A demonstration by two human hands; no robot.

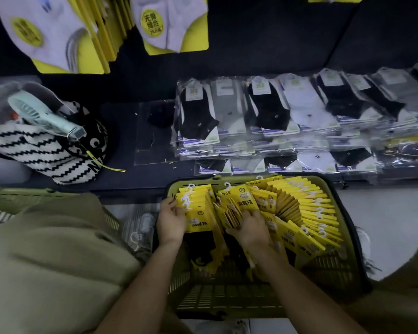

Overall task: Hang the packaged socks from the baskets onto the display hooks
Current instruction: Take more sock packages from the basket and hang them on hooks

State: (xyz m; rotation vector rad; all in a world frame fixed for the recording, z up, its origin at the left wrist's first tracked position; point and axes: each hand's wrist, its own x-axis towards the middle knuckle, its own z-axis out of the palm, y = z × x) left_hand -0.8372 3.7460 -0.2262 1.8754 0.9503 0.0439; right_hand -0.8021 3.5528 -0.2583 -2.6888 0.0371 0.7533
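Note:
A green plastic basket (251, 300) sits on the floor in front of me, packed with yellow-carded sock packs (307, 213) with white hooks. My left hand (170, 222) grips a small stack of packs (197, 213) at the basket's left side. My right hand (251, 231) reaches into the middle of the basket, its fingers curled around several upright packs (234, 213). Above, white socks on yellow cards (169, 22) hang on the display.
Clear-bagged black, grey and white socks (287, 109) lie in rows on the dark shelf behind the basket. A striped black-and-white bag (41, 150) with a mint hand fan (44, 116) sits at the left. Another green basket (15, 198) is at far left.

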